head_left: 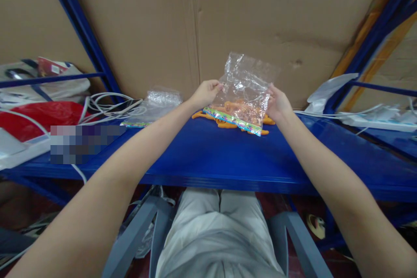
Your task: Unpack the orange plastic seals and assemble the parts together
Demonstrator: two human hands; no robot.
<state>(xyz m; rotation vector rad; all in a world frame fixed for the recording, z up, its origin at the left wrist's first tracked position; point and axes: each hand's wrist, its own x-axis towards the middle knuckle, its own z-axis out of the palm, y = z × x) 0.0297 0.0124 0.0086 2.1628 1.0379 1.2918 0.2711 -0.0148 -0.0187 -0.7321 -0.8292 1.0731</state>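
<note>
A clear plastic bag [244, 80] with a colourful printed strip along its lower edge is stretched between my two hands above the table. My left hand [208, 92] pinches its left side, and my right hand [277, 102] grips the right side. Behind and below the bag lie several orange plastic pieces [226, 125] on the blue table [208, 156]; their exact kind is hard to make out, since the film partly covers them. No orange piece is in either hand.
Another clear bag [161, 100] with a printed strip lies left of my left hand. White cables [112, 102], a red bag [61, 113] and a blurred-out box sit farther left. A power strip [381, 121] is at right. Cardboard [137, 21] stands behind.
</note>
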